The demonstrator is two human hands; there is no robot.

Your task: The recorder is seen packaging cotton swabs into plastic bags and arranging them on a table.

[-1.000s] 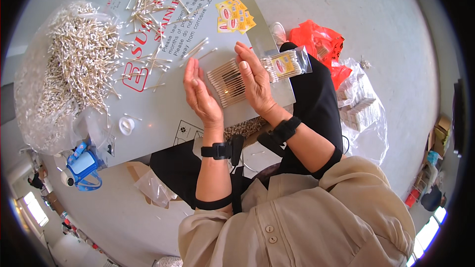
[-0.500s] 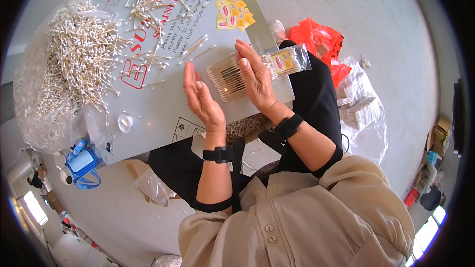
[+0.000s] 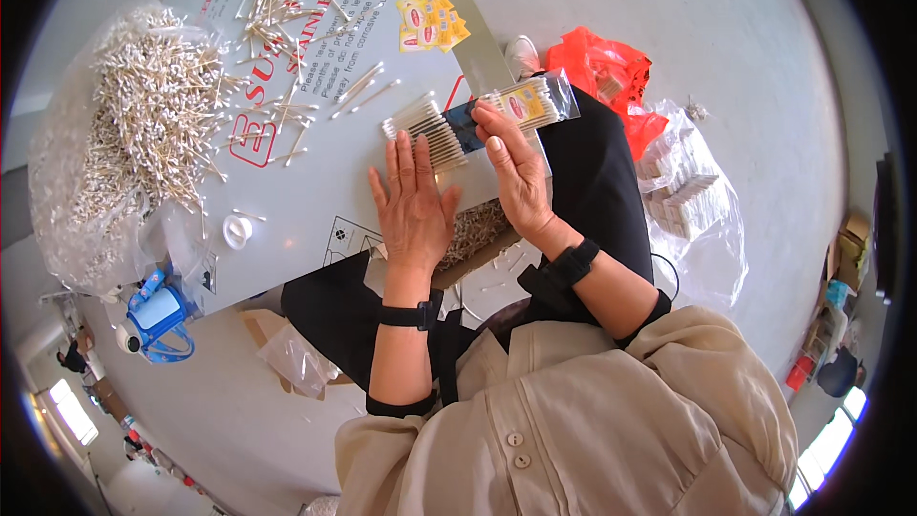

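Observation:
My left hand (image 3: 414,220) lies flat with its fingers spread, fingertips at the near side of a row of cotton swabs (image 3: 420,126) laid side by side on the table. My right hand (image 3: 521,177) has its fingers stretched out and tilted on edge, beside a dark flat patch (image 3: 462,124) at the row's right end; whether its fingertips touch this patch I cannot tell. Just beyond the right hand, a clear packet (image 3: 523,103) of swabs with a yellow card lies at the table's right edge. Several loose swabs (image 3: 359,91) lie farther left.
A big clear bag (image 3: 143,124) of swabs fills the table's left side. Yellow cards (image 3: 432,23) lie at the far edge. An open box (image 3: 478,237) of swabs sits below the near edge. Right of my leg are a red bag (image 3: 602,67) and a bag of packs (image 3: 683,191) on the floor.
My left hand has turned palm down and moved right to the swab row. My right hand has shifted slightly right, uncovering the dark patch, and the row lies farther left from the packet.

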